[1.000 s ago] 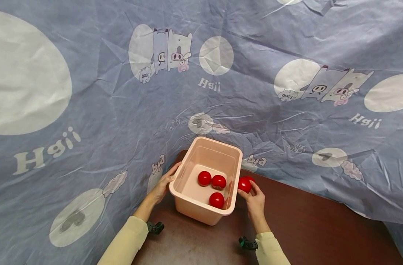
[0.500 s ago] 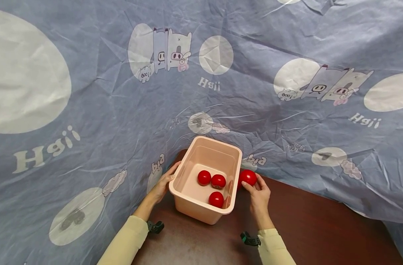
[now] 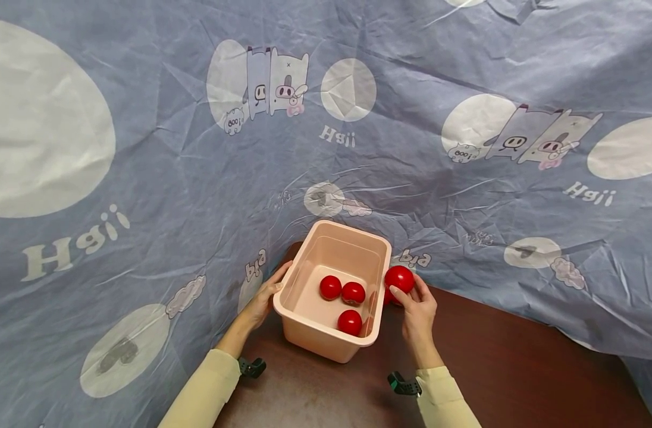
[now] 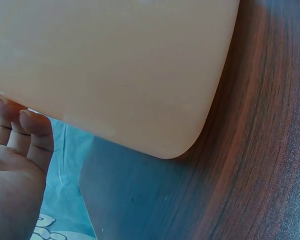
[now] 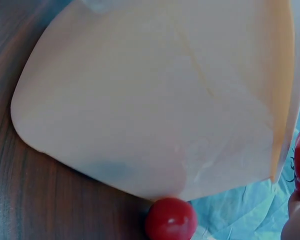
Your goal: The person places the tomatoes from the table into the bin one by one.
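Note:
A pale pink plastic bin (image 3: 334, 343) stands tilted in the head view, with three red tomatoes (image 3: 350, 323) inside. My left hand (image 3: 259, 303) grips its left rim; in the left wrist view bent fingers (image 4: 36, 122) meet the outer wall. At the opposite side, my right hand (image 3: 419, 315) holds another tomato (image 3: 399, 279) between thumb and fingers, raised beside the bin's right rim. The right wrist view catches that tomato at its right edge, with its dark stem showing. A further tomato (image 5: 171, 219) lies against the bin's outer wall, mostly hidden in the head view.
The bin is on a dark brown wooden table (image 3: 519, 356). Blue printed cloth (image 3: 411, 196) hangs behind and to the left, close to the bin's far end. Black bands (image 3: 252, 367) with small devices sit on both wrists.
My right hand has picked up a tomato from beside the bin and raised it toward the right rim. The left hand and the bin have stayed in place.

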### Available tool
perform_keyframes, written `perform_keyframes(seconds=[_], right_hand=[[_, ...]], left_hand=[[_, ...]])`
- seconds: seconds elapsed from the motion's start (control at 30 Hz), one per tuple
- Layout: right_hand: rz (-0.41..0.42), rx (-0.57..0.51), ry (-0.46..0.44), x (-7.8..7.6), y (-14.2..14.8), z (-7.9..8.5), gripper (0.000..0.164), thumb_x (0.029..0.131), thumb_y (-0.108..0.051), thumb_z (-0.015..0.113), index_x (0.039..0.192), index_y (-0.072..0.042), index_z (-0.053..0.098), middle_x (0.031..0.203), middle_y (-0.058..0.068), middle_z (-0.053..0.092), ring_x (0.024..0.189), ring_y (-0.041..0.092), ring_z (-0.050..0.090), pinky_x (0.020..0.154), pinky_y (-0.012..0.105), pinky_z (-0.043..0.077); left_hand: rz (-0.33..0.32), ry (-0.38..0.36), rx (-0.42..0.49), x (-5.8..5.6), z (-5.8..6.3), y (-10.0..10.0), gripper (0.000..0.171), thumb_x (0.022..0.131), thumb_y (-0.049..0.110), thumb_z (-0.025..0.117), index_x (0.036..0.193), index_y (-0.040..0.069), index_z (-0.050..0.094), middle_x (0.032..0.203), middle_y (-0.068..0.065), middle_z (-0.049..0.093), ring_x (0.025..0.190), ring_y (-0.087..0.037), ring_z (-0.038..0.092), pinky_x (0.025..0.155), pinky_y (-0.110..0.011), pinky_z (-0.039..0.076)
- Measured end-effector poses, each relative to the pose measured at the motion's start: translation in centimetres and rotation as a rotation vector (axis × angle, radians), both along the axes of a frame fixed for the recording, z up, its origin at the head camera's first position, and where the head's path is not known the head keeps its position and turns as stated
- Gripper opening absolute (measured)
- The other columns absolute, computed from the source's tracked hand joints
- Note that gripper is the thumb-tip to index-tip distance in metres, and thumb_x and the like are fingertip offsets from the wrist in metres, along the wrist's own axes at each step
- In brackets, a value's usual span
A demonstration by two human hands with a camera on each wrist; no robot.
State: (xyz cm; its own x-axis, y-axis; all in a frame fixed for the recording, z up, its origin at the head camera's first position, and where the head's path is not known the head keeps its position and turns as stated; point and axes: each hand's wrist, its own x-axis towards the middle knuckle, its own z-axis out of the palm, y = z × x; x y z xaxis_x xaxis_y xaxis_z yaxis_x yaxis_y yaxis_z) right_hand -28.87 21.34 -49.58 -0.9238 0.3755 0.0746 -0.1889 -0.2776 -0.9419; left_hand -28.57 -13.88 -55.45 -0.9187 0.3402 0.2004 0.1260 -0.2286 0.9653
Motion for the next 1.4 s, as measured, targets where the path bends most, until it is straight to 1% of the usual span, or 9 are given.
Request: perform_keyframes(seconds=[0.2,0.33,0.6,0.73,0.8,0.97,1.03,1.27,1.4], right_hand=[[0.081,0.04,0.058,0.3,-1.1,0.6,0.07,0.072,0.015,0.073,0.136,-0.001,0.052,0.111,-0.005,0.066,0.096,0.008,0.066,0.082,0.019,0.054],[0.108,0.083,0.075,0.5,-1.9,0.6,0.071,0.07,0.016,0.074,0.135,-0.002,0.053,0.114,-0.004,0.065,0.098,0.007,0.066,0.085,0.018,0.052],[0.143,0.21,0.112,0.8,-3.0,1.0,0.074,0.069,0.015,0.075,0.137,0.002,0.05,0.132,0.016,0.057,0.103,0.004,0.063,0.088,0.014,0.049],[0.167,0.256,0.143,0.8,-3.1,1.1,0.077,0.068,0.017,0.075,0.139,0.006,0.046,0.136,0.022,0.053,0.106,0.004,0.061,0.092,0.013,0.047],[0.181,0.251,0.161,0.7,-3.1,1.0,0.076,0.068,0.018,0.074,0.138,0.008,0.046,0.134,0.02,0.055,0.108,0.004,0.062,0.094,0.015,0.046],[0.205,0.186,0.205,0.5,-2.9,0.8,0.071,0.07,0.023,0.069,0.137,0.011,0.046,0.122,0.001,0.063,0.111,0.006,0.063,0.099,0.022,0.045],[0.201,0.173,0.213,0.5,-2.9,0.7,0.07,0.07,0.023,0.068,0.136,0.012,0.046,0.119,-0.002,0.065,0.111,0.007,0.064,0.099,0.024,0.045],[0.184,0.159,0.218,0.6,-2.9,0.4,0.065,0.072,0.02,0.07,0.133,0.011,0.05,0.121,0.007,0.065,0.116,0.016,0.064,0.098,0.025,0.045],[0.179,0.136,0.237,0.5,-2.9,0.3,0.061,0.074,0.02,0.067,0.132,0.013,0.05,0.121,0.008,0.066,0.119,0.023,0.062,0.098,0.026,0.046]], left_hand=[[0.004,0.003,-0.007,-0.1,0.0,0.0,0.066,0.093,0.027,0.037,0.156,0.026,0.021,0.163,-0.004,0.019,0.145,-0.031,0.022,0.111,-0.048,0.025],[0.005,-0.003,-0.009,-0.2,-0.1,0.1,0.066,0.092,0.03,0.038,0.156,0.028,0.022,0.163,-0.002,0.02,0.146,-0.031,0.022,0.111,-0.05,0.025],[0.01,-0.013,-0.014,-0.2,-0.3,0.1,0.066,0.092,0.028,0.038,0.156,0.028,0.022,0.163,-0.001,0.02,0.146,-0.03,0.022,0.111,-0.048,0.025],[0.005,-0.013,-0.011,-0.2,-0.1,0.1,0.064,0.094,0.024,0.036,0.156,0.026,0.02,0.163,-0.003,0.018,0.145,-0.03,0.022,0.111,-0.047,0.026],[0.001,-0.006,-0.01,-0.2,0.0,0.1,0.065,0.094,0.023,0.035,0.157,0.025,0.019,0.164,-0.004,0.017,0.145,-0.031,0.021,0.111,-0.048,0.025],[0.003,-0.004,-0.009,-0.1,0.1,0.0,0.065,0.093,0.026,0.036,0.156,0.027,0.02,0.163,-0.004,0.019,0.144,-0.032,0.023,0.111,-0.051,0.025],[0.003,-0.005,-0.012,-0.2,0.1,0.0,0.065,0.093,0.027,0.037,0.156,0.028,0.021,0.163,-0.002,0.02,0.144,-0.032,0.024,0.11,-0.05,0.026],[-0.013,0.025,-0.008,-0.2,-0.2,-0.2,0.067,0.093,0.026,0.036,0.157,0.024,0.019,0.163,-0.006,0.018,0.145,-0.035,0.021,0.11,-0.052,0.027],[-0.011,0.025,-0.014,-0.2,-0.3,-0.2,0.066,0.092,0.028,0.036,0.156,0.027,0.02,0.163,-0.005,0.018,0.146,-0.034,0.021,0.111,-0.051,0.025]])
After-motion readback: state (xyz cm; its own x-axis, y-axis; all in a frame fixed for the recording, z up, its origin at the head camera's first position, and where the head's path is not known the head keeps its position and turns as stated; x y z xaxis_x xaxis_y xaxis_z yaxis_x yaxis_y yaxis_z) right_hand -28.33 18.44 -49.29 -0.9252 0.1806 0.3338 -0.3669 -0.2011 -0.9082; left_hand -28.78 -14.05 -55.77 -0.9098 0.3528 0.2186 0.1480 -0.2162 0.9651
